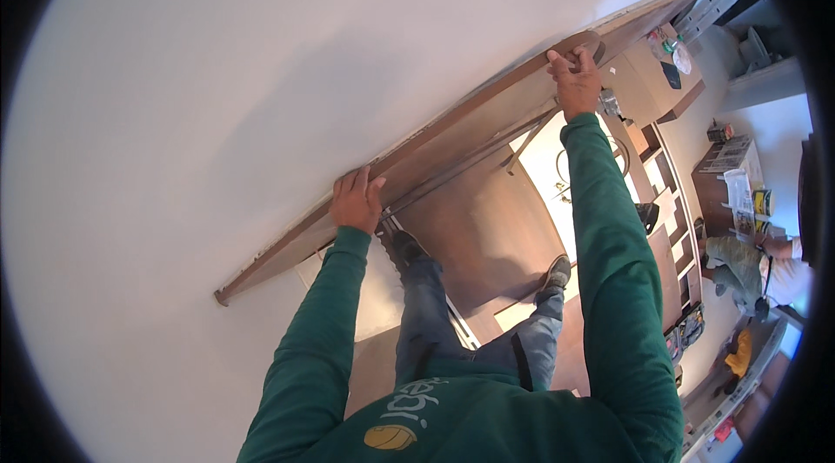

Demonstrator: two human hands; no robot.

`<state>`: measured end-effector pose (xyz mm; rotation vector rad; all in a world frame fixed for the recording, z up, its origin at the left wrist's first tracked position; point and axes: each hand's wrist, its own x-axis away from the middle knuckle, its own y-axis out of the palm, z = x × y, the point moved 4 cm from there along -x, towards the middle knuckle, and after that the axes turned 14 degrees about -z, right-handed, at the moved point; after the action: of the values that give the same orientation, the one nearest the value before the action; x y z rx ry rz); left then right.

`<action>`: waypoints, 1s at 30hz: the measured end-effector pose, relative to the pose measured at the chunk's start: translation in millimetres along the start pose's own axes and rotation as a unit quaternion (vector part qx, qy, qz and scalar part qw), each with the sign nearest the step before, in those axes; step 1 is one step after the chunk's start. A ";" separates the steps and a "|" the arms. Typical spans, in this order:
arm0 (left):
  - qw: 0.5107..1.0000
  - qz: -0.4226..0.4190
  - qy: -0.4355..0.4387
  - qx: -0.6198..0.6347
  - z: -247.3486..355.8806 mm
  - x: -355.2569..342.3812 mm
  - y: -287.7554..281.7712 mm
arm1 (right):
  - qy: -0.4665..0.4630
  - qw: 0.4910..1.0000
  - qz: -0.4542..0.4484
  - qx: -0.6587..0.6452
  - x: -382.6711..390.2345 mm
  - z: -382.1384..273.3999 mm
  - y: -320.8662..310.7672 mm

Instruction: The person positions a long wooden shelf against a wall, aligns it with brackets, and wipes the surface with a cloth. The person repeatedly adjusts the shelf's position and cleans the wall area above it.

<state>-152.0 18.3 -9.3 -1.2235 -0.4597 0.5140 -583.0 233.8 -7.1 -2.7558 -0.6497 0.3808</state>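
The long brown board [452,141] stands on its edge against the white wall [217,115], high above the floor. The left hand [355,200] lies on its top edge, fingers pressed together and curled over it. The right hand [574,76] grips the same edge further along, fingers closed around it. I think both hands should press evenly, so the board stays flat to the wall and does not tilt.

brown wooden panel [452,145], white wall [217,97], green sleeves [609,237], blue jeans [426,306].
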 end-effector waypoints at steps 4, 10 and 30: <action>1.000 0.030 0.005 -0.004 32.7 -14.4 4.3 | -0.037 0.998 0.021 0.045 -2.6 5.3 0.4; 0.999 0.005 -0.038 0.023 81.3 -42.6 14.6 | -0.032 0.999 0.023 0.023 -1.6 3.0 1.7; 0.999 -0.014 -0.021 0.042 157.4 -108.4 40.0 | -0.005 0.999 0.025 0.036 -1.1 6.1 7.2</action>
<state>-336.2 83.0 -10.1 -1.1270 -0.4850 0.5312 -583.1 228.4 -14.9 -2.7077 -0.5604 0.4194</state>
